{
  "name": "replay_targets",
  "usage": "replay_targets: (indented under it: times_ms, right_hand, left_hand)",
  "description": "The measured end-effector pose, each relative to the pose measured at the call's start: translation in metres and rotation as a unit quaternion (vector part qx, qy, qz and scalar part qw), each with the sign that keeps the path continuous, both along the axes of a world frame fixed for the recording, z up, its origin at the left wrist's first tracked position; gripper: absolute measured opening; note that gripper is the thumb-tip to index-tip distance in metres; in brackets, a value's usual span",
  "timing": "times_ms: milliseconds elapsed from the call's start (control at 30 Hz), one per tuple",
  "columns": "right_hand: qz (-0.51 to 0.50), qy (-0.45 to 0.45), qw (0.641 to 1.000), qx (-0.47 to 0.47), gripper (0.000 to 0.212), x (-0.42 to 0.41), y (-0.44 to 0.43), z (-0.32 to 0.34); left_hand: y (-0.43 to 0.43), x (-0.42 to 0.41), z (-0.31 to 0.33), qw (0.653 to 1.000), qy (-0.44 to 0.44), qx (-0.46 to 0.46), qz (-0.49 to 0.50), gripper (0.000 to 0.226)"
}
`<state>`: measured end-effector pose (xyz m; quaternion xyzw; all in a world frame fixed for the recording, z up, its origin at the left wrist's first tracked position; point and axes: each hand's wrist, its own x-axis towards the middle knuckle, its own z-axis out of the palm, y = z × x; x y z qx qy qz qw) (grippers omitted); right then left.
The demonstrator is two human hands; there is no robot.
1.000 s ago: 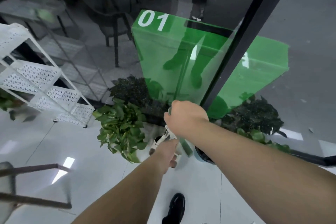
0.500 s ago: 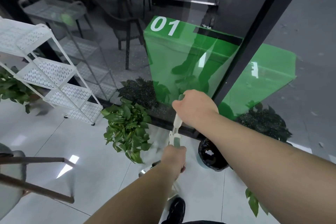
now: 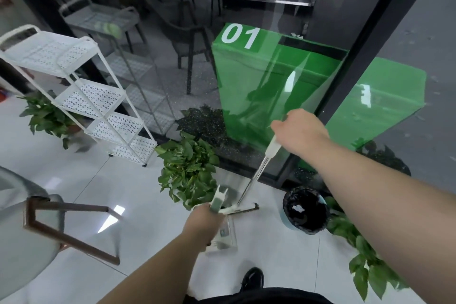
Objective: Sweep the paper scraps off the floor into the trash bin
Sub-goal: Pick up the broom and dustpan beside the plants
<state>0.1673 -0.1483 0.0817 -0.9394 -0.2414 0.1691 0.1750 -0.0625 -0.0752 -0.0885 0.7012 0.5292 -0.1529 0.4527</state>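
My right hand grips the top of a white broom handle that slants down to the broom head on the white tiles. My left hand grips the upright handle of a pale dustpan resting on the floor just below the broom head. A small round trash bin with a black liner stands to the right of the broom, with a white scrap inside it. No loose scraps on the floor are clear to see.
A glass wall with a green panel marked 01 rises ahead. Potted plants flank the bin on both sides. A white perforated shelf cart stands at left, a chair frame at lower left. My black shoe is below.
My hands have drawn apart: the right hand lifted up and right with the broom handle, the left hand dropped lower with the dustpan. The view pulled back, and the bin now shows in full.
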Motion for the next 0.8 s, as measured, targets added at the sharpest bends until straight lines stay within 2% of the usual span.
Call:
replay_targets:
  times_ms: [200,333,400,567,800]
  right_hand:
    - [-0.018,-0.064,0.998,0.018,0.035,0.007,-0.003,0.019]
    - [-0.078,-0.085,0.988,0.106,0.019,0.022,-0.019,0.039]
    - [-0.086,-0.087,0.985,0.121,0.014,0.024,-0.023,0.042]
    - [-0.041,-0.096,0.994,-0.018,0.021,0.024,-0.040,0.014]
    - [-0.008,0.023,0.990,-0.140,0.021,0.034,-0.071,-0.021]
  left_hand:
    - [0.016,-0.003,-0.002,0.995,-0.033,0.015,0.094,0.015]
    - [0.024,-0.011,-0.011,0.989,-0.030,-0.002,0.146,0.015]
    - [0.024,-0.009,-0.013,0.987,-0.035,-0.005,0.156,0.013]
    - [0.015,0.008,-0.016,0.983,-0.044,-0.018,0.178,0.014]
    - [0.007,0.025,-0.018,0.987,-0.052,-0.013,0.154,0.012]
